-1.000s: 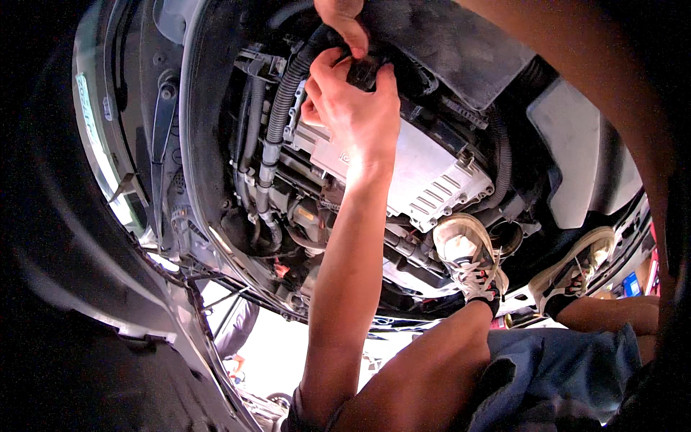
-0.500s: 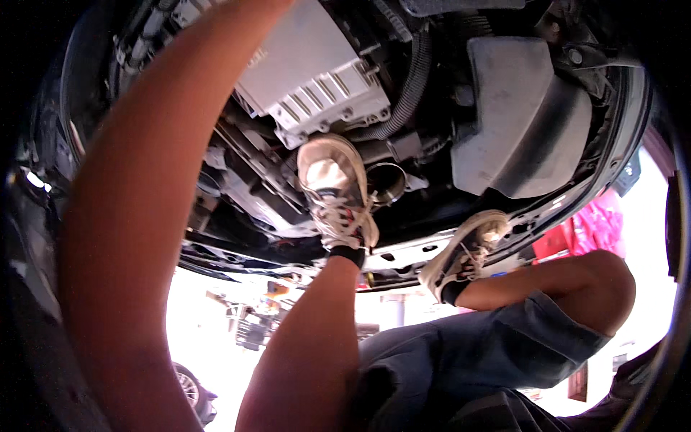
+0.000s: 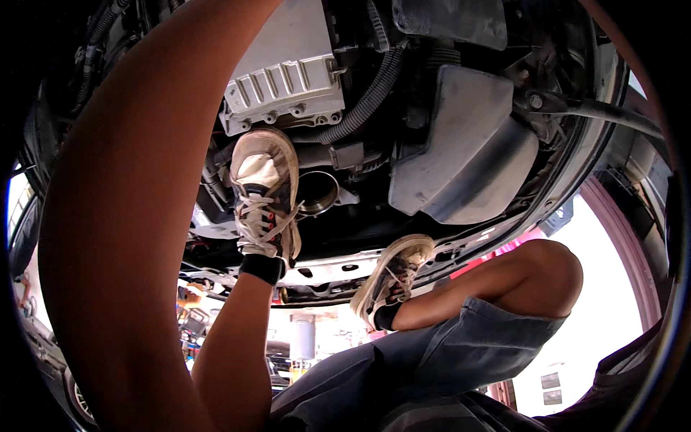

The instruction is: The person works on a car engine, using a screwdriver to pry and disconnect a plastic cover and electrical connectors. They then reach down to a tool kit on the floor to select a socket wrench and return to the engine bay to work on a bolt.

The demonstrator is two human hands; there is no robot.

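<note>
Head: metal cvr (image 3: 291, 54) further frame-L now

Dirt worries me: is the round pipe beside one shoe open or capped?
Open: the pipe is dark and hollow inside, no cap visible.

The left arm (image 3: 137, 194) reaches up, curved, its hand out of view; the left leg (image 3: 234, 338) extends upward, the right leg (image 3: 504, 277) bends sharply sideways.
</note>
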